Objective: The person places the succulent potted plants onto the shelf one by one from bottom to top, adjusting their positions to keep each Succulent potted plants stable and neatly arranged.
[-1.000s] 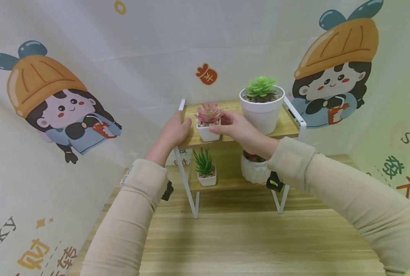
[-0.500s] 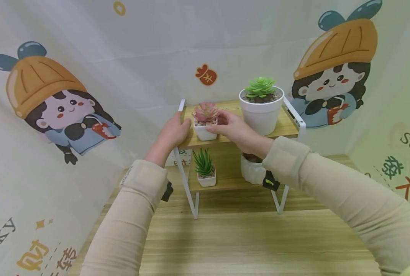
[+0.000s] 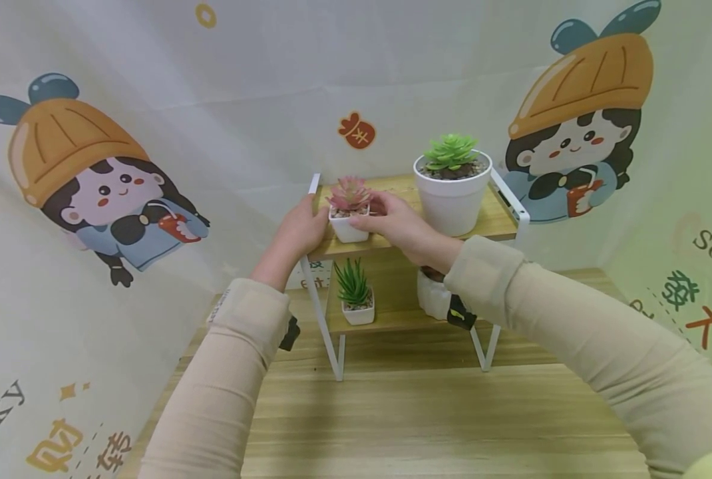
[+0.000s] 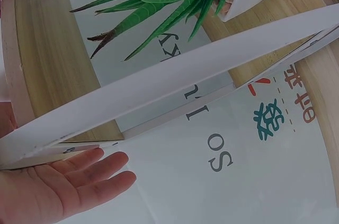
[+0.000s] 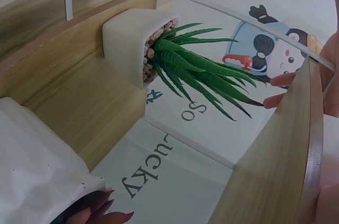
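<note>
My right hand (image 3: 400,226) pinches a small square white pot (image 3: 350,229) with a pink succulent (image 3: 350,193), thumb in front and fingers at its right side. The pot is upright at the left part of the top shelf; whether its base touches the board cannot be told. My left hand (image 3: 301,226) holds the left end of the two-tier shelf (image 3: 386,193), thumb on the inner side of the white frame. In the left wrist view its fingers (image 4: 100,181) reach past the frame's outer side. The right wrist view mostly hides my right hand.
A big white pot (image 3: 454,203) with a green succulent stands on the top shelf's right. Below are a spiky green plant (image 5: 196,65) in a square pot and a ribbed white pot (image 5: 37,166) with dark red leaves. Printed cloth (image 3: 260,133) hangs behind the wooden table (image 3: 428,419).
My right hand has shifted the pink succulent's pot a little to the left along the top shelf, away from the big pot. My left hand has stayed at the shelf's left end.
</note>
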{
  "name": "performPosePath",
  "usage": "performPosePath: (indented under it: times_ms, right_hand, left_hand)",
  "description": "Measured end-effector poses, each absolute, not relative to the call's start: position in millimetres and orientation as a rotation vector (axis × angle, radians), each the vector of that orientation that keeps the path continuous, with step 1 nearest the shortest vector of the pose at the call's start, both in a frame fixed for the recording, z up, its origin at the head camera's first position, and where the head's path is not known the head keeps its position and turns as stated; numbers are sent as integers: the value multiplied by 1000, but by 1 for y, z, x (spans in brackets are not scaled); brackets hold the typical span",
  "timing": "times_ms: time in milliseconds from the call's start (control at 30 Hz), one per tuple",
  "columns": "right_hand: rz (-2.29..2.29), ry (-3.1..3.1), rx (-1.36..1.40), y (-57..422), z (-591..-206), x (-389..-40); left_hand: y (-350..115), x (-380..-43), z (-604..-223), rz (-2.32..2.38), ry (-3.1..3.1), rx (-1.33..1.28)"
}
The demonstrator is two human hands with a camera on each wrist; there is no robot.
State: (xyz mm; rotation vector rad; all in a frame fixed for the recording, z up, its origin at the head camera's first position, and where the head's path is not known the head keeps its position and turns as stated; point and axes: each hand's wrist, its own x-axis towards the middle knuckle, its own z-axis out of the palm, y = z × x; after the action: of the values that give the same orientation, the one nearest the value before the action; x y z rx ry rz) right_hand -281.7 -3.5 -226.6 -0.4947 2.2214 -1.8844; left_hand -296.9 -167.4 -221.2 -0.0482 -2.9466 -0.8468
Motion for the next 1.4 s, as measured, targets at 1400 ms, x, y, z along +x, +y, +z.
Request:
performPosePath:
  times_ms: [1400]
  right_hand:
    - [-1890, 2225, -840, 44, -246, -231]
  left_hand:
    - [-169, -297, -223, -920, -2888, -39]
